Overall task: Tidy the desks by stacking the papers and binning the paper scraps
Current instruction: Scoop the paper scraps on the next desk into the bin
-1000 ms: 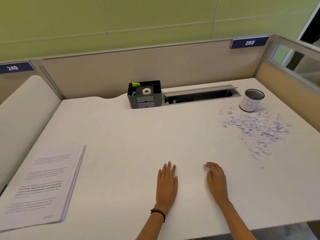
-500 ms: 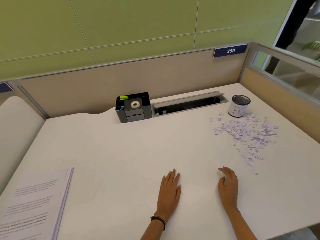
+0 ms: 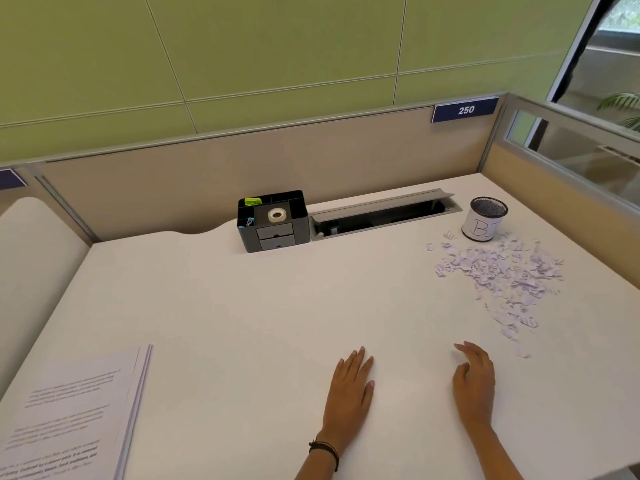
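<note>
**Both grips rest empty on the table, scraps ahead to the right**

The left grip (image 3: 349, 389), a bare hand, lies flat on the table (image 3: 242, 306) with fingers straight, holding nothing. Beside it, the right grip (image 3: 474, 386) rests with fingers loosely bent, also empty. Well to the left of the left grip lies the stack of papers (image 3: 76, 410). Ahead and right of the right grip spread the paper scraps (image 3: 502, 275). At their far edge stands the mesh bin (image 3: 485, 220) marked B. Far ahead of the left grip sits a black organizer (image 3: 273, 230).
</note>
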`<move>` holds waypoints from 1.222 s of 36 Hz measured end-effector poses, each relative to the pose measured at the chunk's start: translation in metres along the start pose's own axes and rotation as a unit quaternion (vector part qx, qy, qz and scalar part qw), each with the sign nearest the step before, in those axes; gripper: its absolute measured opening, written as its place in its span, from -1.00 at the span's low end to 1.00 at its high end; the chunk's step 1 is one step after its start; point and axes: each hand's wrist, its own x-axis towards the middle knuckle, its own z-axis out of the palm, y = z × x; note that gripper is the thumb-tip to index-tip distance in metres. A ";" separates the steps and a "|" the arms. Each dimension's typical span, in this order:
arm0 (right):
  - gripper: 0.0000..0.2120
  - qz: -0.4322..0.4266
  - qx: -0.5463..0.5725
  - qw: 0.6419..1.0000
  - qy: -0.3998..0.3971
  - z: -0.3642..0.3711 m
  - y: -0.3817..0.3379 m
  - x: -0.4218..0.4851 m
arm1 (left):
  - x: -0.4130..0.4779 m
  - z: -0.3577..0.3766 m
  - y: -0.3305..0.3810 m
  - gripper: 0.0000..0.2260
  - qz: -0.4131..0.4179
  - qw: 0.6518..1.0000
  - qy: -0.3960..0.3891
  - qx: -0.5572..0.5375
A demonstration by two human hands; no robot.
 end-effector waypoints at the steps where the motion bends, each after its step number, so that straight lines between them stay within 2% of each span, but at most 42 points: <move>1: -0.61 0.000 0.000 1.000 0.002 0.000 0.000 0.000 | -0.001 0.000 0.000 -0.59 0.002 1.000 0.001 -0.002; 14: -0.57 -0.010 -0.026 0.998 0.058 0.002 0.008 0.002 | 0.000 0.002 -0.002 -0.62 0.008 1.000 0.011 0.008; 19: -0.51 0.058 -0.090 0.990 0.093 0.005 0.016 0.004 | 0.000 0.002 -0.002 -0.52 0.004 1.000 0.012 0.020; 24: -0.43 0.091 -0.100 0.988 0.079 0.005 0.024 0.015 | 0.001 0.002 -0.002 -0.63 -0.002 1.000 -0.004 0.028; 29: -0.51 0.085 -0.107 0.989 0.057 0.008 0.032 0.030 | 0.002 0.002 -0.001 -0.62 -0.007 0.999 -0.012 0.049; 31: -0.48 0.082 -0.098 0.991 0.046 0.006 0.032 0.036 | 0.003 0.002 0.001 -0.62 -0.014 0.998 -0.016 0.057; 37: -0.48 0.041 -0.098 0.994 -0.004 -0.001 0.037 0.055 | 0.015 0.005 0.011 -0.60 -0.073 0.994 -0.012 0.080; 44: -0.51 0.017 -0.115 0.993 -0.024 -0.007 0.051 0.081 | 0.027 0.009 0.023 -0.54 -0.137 0.985 0.007 0.106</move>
